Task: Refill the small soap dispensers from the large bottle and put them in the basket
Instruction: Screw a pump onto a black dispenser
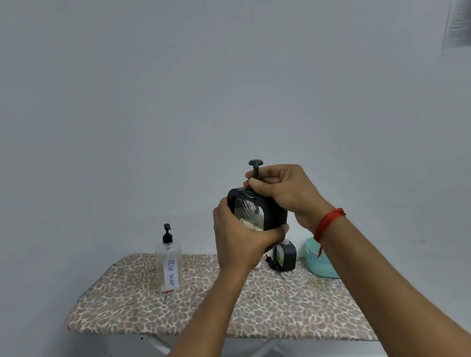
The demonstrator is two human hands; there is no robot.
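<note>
The small dispenser [252, 212] is up in the air, the left grip [238, 239] wrapped round its lower body and the right grip [282, 191] pinching the pump stem [255, 173] on top. It looks stiff, light and smooth-faced, likely slippery if soapy, and best held by its flat sides. The large bottle [169, 263] stands below-left of the grips, the basket [318, 259] below-right.

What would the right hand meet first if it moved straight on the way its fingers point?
The pump neck of the held small dispenser, which the right hand pinches now. Past it, leftward, the way looks free to the bare wall, well above the large bottle, though depth is unclear.
</note>
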